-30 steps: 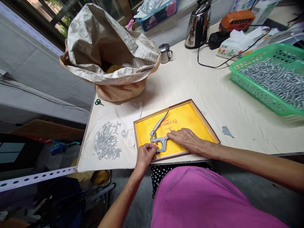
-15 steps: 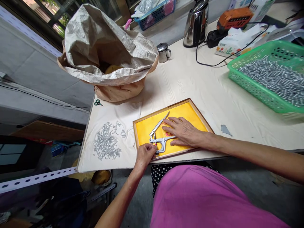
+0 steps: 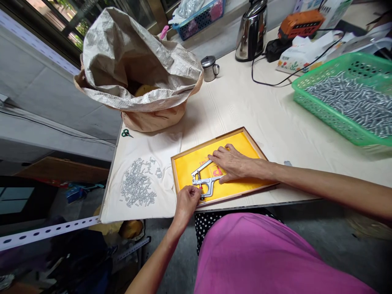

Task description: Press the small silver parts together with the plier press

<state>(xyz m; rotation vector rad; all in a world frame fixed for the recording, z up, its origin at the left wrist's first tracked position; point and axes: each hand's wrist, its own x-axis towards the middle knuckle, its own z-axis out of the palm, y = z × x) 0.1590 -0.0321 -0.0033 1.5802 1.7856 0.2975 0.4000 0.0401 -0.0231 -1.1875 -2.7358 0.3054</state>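
Metal hand pliers [image 3: 208, 181] with a spring between their arms lie on a yellow-lined tray [image 3: 241, 143] at the table's front edge. My right hand [image 3: 231, 163] is wrapped round the ends of both plier handles. At the jaw end, my left hand [image 3: 188, 198] has its thumb and fingertips pinched together; what they hold is too small to make out. A pile of small metal springs [image 3: 137, 183] lies on the cloth to the left of the tray.
A large open woven sack [image 3: 153, 116] stands at the back left, with green scissors [image 3: 126, 133] near it. A metal cup [image 3: 210, 69] and a kettle [image 3: 251, 32] stand behind. At the right is a green basket [image 3: 330, 126] full of metal pieces.
My right hand, spread over the lower handle before, has closed round both handles. The upper handle has come down towards the lower one. My left hand has stayed at the jaws.
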